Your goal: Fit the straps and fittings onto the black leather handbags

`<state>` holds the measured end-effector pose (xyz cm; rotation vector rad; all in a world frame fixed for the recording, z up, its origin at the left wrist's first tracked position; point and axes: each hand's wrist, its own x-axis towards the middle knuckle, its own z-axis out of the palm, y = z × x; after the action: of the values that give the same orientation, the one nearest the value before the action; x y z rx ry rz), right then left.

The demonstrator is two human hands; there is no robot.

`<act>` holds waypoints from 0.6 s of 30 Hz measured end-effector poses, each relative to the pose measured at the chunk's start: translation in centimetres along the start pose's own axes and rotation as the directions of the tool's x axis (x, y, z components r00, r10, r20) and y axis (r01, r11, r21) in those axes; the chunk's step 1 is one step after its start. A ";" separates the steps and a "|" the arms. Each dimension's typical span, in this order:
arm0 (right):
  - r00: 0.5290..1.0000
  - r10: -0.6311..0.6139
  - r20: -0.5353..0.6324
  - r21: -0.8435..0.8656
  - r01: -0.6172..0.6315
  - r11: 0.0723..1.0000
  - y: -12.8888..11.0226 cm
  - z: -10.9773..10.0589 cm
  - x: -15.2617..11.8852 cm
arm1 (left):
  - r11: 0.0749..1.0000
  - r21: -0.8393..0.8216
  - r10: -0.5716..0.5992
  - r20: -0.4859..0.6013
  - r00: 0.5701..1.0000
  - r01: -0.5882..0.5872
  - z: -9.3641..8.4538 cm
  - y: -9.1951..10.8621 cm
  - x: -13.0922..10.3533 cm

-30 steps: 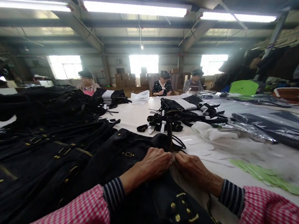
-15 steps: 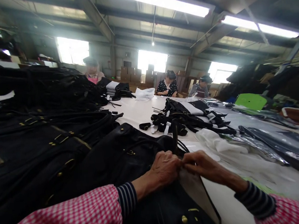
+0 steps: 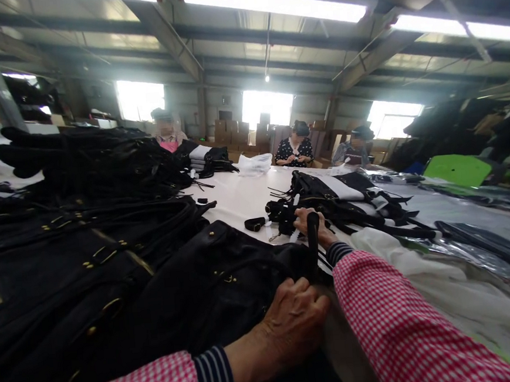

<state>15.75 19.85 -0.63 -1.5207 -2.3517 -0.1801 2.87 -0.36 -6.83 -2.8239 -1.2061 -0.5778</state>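
A black bag [image 3: 225, 264] with gold-coloured fittings lies in front of me, and its dark handle [image 3: 313, 236] stands up from the far edge. My left hand [image 3: 291, 314] is closed on the bag's edge, its fingertips hidden from view. Beyond the handle, my right hand [image 3: 322, 227] is stretched out to a heap of black straps [image 3: 278, 212], some with white wrapping. Its fingers curl down onto a strap there, partly covered by the handle.
More black bags [image 3: 57, 253] are piled at the left. Folded black pieces with a pale band [image 3: 338, 185] lie beyond my right hand. White wrapping [image 3: 402, 262] and clear plastic [image 3: 476, 262] spread at the right. Several people [image 3: 293, 149] are across the white table [image 3: 237, 195].
My right hand has left the bag's edge beside my left hand and reached forward to the straps. My left hand remains at the edge. The view has shifted slightly.
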 end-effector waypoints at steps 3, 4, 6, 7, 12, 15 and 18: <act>0.993 0.120 0.008 -0.111 -0.119 0.987 1.2 -3.4 -1.5 | 1.000 0.019 -0.014 0.024 1.000 0.013 -0.8 0.2 0.3; 0.988 0.154 0.008 -0.144 -0.151 0.978 1.9 -5.0 -2.4 | 0.999 0.031 -0.015 0.026 1.000 0.014 -1.0 0.3 0.5; 0.976 0.215 0.019 -0.198 -0.207 0.958 3.4 -8.3 -4.9 | 0.998 0.059 -0.018 0.031 0.999 0.016 -1.6 0.5 0.6; 0.969 0.245 0.037 -0.217 -0.231 0.948 4.2 -9.8 -6.6 | 0.997 0.074 -0.022 0.034 0.999 0.020 -1.8 0.6 0.7; 0.918 0.338 0.207 -0.202 -0.298 0.933 6.0 -12.7 -18.5 | 0.988 0.154 -0.004 -0.020 1.000 0.008 -2.2 0.8 0.8; 0.882 0.357 0.308 -0.157 -0.323 0.933 4.7 -11.6 -26.2 | 0.978 0.205 0.048 -0.050 0.998 -0.037 -2.1 0.8 0.7; 0.885 0.337 0.321 -0.069 -0.333 0.940 2.7 -10.9 -31.7 | 0.946 0.297 0.160 -0.084 0.984 -0.129 -2.2 0.9 0.7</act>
<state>32.30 -9.42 -1.48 -2.0718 -2.2700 0.1580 3.18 -0.87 -4.45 -2.5706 -0.9651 -0.4902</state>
